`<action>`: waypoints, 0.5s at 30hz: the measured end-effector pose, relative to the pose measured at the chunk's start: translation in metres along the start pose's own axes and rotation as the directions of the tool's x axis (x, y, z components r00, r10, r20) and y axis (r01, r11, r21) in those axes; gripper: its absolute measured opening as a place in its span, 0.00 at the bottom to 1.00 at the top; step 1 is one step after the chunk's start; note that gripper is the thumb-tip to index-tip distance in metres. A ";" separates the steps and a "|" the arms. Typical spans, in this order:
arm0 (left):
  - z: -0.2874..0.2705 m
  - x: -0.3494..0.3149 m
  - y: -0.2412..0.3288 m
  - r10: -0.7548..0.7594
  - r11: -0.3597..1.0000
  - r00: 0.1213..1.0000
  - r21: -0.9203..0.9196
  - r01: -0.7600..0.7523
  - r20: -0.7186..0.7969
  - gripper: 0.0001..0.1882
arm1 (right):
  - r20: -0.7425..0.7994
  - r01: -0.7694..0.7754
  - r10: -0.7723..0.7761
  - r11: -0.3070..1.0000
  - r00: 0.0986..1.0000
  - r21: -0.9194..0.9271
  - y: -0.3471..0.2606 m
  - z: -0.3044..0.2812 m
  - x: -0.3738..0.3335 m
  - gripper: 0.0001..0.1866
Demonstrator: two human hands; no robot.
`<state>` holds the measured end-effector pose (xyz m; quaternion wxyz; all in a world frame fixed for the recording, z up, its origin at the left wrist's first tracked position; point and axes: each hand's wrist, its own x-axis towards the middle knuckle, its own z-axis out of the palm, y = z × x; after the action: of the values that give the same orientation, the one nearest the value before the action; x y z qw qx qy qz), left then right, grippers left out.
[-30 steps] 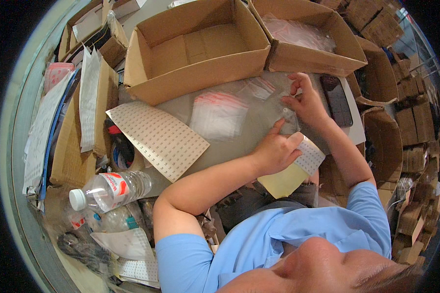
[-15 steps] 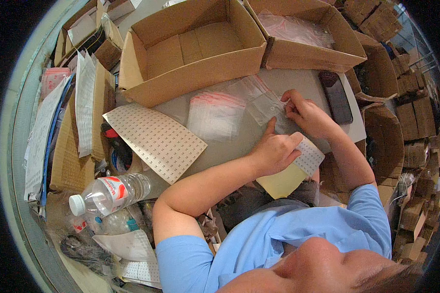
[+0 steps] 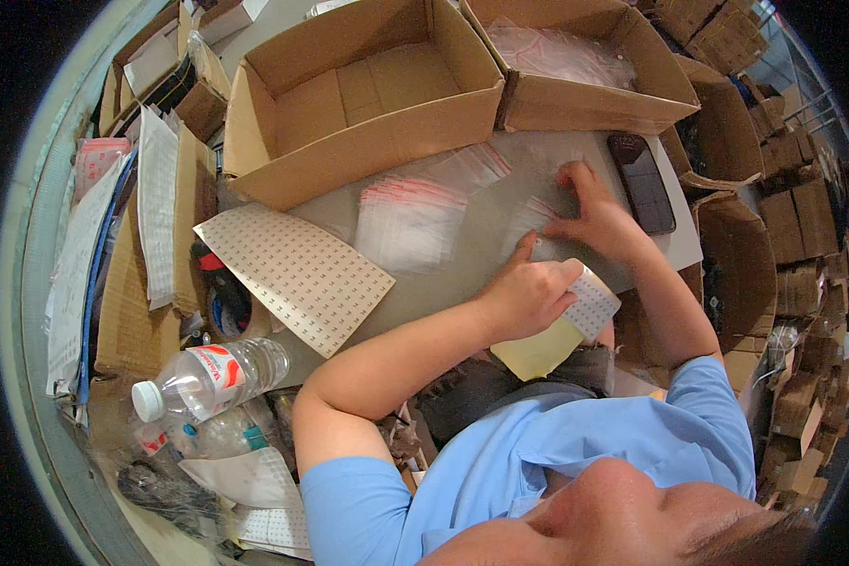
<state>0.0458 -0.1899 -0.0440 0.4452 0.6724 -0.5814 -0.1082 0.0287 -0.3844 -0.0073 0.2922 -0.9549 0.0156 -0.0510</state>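
Observation:
My left hand (image 3: 528, 294) is closed on a small-print sticker sheet (image 3: 599, 304) with a yellow backing (image 3: 538, 351), its index finger stretched out toward a clear zip bag (image 3: 526, 224). That finger's tip is at the bag's near edge. Thumb and fingers of my right hand (image 3: 599, 215) are spread apart. Its thumb is at the bag's right side, and whether it presses the bag is hard to make out. A stack of clear zip bags (image 3: 407, 226) with red-striped tops lies to the left, with a few more zip bags (image 3: 476, 166) behind it.
Two cardboard boxes stand at the back: a wide box (image 3: 368, 156) and a box of clear bags (image 3: 585, 106). A dark phone (image 3: 643, 184) lies at right. A large curved sticker sheet (image 3: 292, 274) and a plastic bottle (image 3: 212, 377) are at left.
My right hand's fingers have spread from a pinch at the bag's far edge. The clear bag between my hands has shifted nearer. My left hand still holds the sticker sheet.

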 end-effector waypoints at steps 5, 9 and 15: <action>-0.002 -0.002 0.009 -0.088 0.989 0.994 0.128 0.080 0.064 0.10 | 0.231 -0.071 0.053 0.995 0.971 0.072 0.008 -0.013 0.007 0.10; 0.001 -0.004 0.008 -0.072 0.986 0.996 0.156 0.065 0.046 0.11 | 0.195 0.137 -0.135 0.991 0.971 0.002 0.004 -0.001 0.005 0.08; 0.001 -0.005 0.008 -0.105 0.980 0.993 0.175 0.095 0.050 0.12 | 0.067 0.002 0.009 0.986 0.998 -0.165 -0.011 0.002 0.007 0.16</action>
<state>0.0381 -0.1852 -0.0407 0.3621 0.7332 -0.5670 -0.0994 0.0357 -0.3741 -0.0024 0.2127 -0.9769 0.0114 -0.0171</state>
